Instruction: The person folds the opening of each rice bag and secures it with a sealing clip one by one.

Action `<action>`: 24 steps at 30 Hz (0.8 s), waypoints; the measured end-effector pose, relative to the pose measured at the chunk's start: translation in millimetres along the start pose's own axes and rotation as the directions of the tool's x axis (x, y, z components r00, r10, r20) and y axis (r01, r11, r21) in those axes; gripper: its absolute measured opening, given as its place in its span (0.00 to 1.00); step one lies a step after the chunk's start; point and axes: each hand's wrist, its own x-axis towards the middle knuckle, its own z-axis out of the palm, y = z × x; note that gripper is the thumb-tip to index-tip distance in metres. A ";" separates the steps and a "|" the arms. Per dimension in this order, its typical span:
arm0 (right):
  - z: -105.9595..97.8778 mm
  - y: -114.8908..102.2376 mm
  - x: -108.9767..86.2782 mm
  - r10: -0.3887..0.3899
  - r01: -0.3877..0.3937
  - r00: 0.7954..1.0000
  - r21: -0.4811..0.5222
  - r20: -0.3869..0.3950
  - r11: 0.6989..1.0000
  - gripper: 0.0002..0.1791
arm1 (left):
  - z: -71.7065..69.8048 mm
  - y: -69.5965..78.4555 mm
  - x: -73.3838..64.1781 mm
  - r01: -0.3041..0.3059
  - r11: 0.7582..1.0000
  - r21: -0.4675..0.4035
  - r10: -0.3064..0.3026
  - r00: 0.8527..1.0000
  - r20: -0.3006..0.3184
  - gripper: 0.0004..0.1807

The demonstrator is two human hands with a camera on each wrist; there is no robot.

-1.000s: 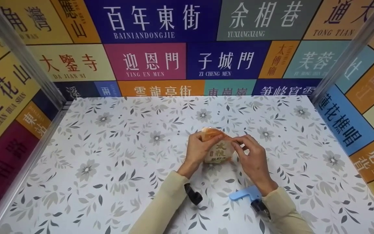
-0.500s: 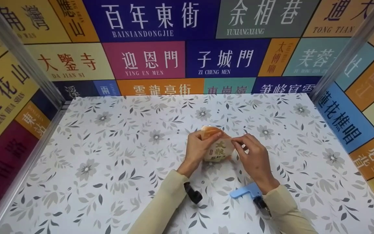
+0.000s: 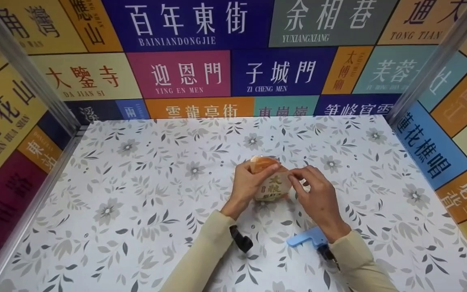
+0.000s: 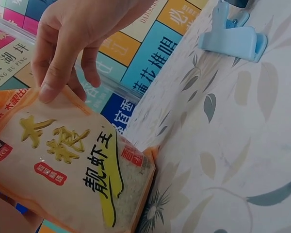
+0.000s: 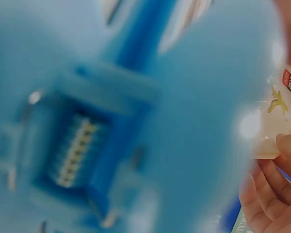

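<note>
A small printed rice bag (image 3: pixel 273 188) with an orange top stands upright on the table between both hands in the head view. My left hand (image 3: pixel 245 184) grips its upper left side, thumb across the front. At the upper right edge my right hand (image 3: pixel 316 194) pinches the film between thumb and fingertips. In the left wrist view, grains show through the lower part of the rice bag (image 4: pixel 72 150). A light blue spring clip (image 3: pixel 308 238) lies on the table by the right wrist, untouched by the fingers. It looms blurred in the right wrist view.
A white table (image 3: pixel 156 243) with a grey leaf and flower pattern spreads around the hands. Colourful panels with lettering (image 3: pixel 193 73) wall in the back and both sides. Dark camera mounts (image 3: pixel 241 239) sit on the wrists.
My right hand has shifted slightly right along the bag's upper edge. The bag's printed front shows a little more fully. The left hand keeps its grip; the clip stays put.
</note>
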 end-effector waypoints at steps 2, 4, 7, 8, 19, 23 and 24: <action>-0.2 -1.7 1.6 -0.007 0.007 1.000 0.002 -0.009 1.000 0.05 | 0.6 -0.2 0.5 -0.003 1.000 -0.004 0.003 1.000 -0.001 0.14; -0.5 -3.0 3.3 -0.018 0.018 1.000 0.002 -0.016 1.000 0.06 | 1.0 -1.0 0.9 -0.003 1.000 -0.010 0.003 1.000 -0.007 0.14; -0.6 -4.4 5.0 -0.045 0.045 0.999 -0.006 -0.025 0.999 0.05 | 1.4 -3.3 1.9 -0.010 1.000 -0.026 0.010 1.000 -0.014 0.13; -0.8 -4.4 5.0 -0.054 0.054 0.998 -0.009 -0.026 0.999 0.05 | 1.6 -3.9 2.2 -0.017 0.999 -0.037 0.017 1.000 -0.012 0.12; -2.4 -2.1 5.1 -0.176 0.173 0.984 -0.088 -0.026 0.981 0.05 | 2.9 -3.8 2.5 -0.032 0.995 -0.094 0.029 0.999 -0.026 0.10; -1.8 -2.3 5.8 -0.233 0.229 0.972 -0.114 -0.026 0.967 0.05 | 2.5 -3.1 2.4 -0.029 0.994 -0.103 0.027 0.999 -0.020 0.11; -2.0 -2.5 6.1 -0.245 0.240 0.969 -0.125 -0.021 0.963 0.04 | 2.3 -2.9 2.3 -0.029 0.994 -0.105 0.027 0.999 -0.018 0.11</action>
